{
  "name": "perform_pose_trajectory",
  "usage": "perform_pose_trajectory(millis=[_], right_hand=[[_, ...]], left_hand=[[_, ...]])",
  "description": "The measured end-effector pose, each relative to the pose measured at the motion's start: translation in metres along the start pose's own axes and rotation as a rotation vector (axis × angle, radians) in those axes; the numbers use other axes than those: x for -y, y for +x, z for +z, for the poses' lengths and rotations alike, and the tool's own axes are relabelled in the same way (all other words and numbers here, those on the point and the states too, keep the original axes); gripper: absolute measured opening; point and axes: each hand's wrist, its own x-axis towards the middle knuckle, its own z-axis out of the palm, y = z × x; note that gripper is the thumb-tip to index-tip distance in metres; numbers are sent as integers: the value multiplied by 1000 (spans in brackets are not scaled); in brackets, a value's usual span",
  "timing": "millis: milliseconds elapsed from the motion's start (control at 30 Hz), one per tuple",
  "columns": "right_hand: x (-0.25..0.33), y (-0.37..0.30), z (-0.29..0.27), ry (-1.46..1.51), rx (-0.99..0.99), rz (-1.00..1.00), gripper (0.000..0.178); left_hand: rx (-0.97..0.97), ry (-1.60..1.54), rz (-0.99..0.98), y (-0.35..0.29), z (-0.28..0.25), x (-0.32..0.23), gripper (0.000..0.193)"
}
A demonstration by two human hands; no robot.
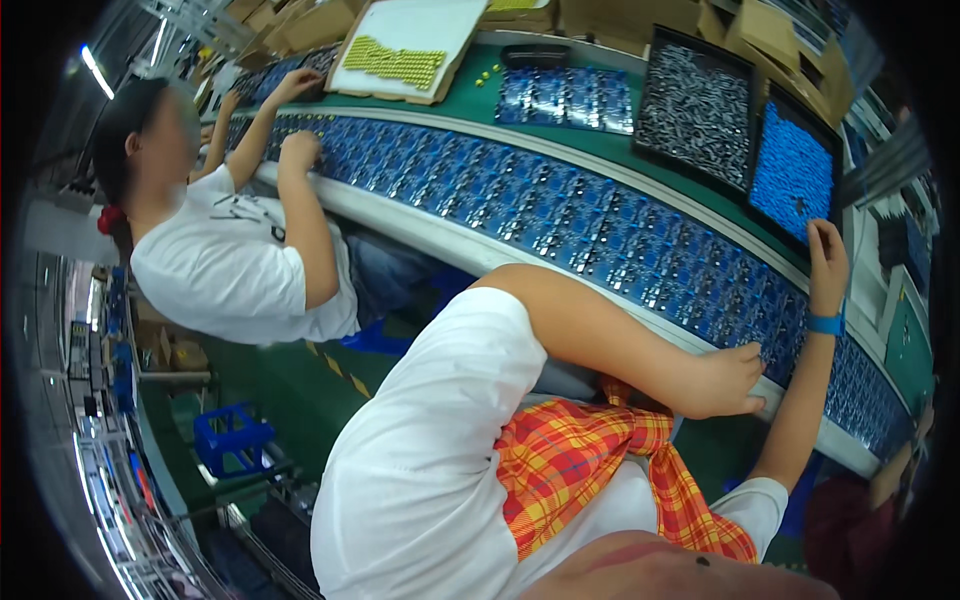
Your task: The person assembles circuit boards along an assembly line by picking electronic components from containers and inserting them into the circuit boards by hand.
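My left hand (727, 382), its fingers curled, hovers at the near edge of the conveyor line, beside the rows of blue circuit boards (560, 225). Whatever it may pinch is hidden. Farther right, my right hand (828, 268) wears a blue wristband (826, 324) and reaches to the near corner of a black tray heaped with small blue components (792, 165). Its fingers are bent together, and anything between them is too small to name. Left of that tray stands another black tray of grey-black components with metal leads (695, 105).
A co-worker in a white shirt (230, 265) works over the boards at left. Stacked boards (565, 98) and a white sheet with yellow parts (395, 60) lie behind the line. Cardboard boxes (770, 40) stand at the back. A blue stool (232, 440) is on the floor.
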Motion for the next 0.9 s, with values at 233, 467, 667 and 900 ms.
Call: perform_pose_trajectory(millis=[233, 467, 667, 900], right_hand=[[-25, 5, -5, 41, -6, 20, 21], [-46, 11, -20, 34, 67, -18, 28], [-41, 8, -16, -84, 67, -8, 28], [3, -22, -76, -245, -19, -104, 30]], left_hand=[[12, -189, -19, 1, -18, 21, 33], [-222, 114, -549, -2, -59, 140, 29], [-297, 270, -895, -52, -25, 234, 31], [-313, 269, -921, -60, -15, 252, 19]])
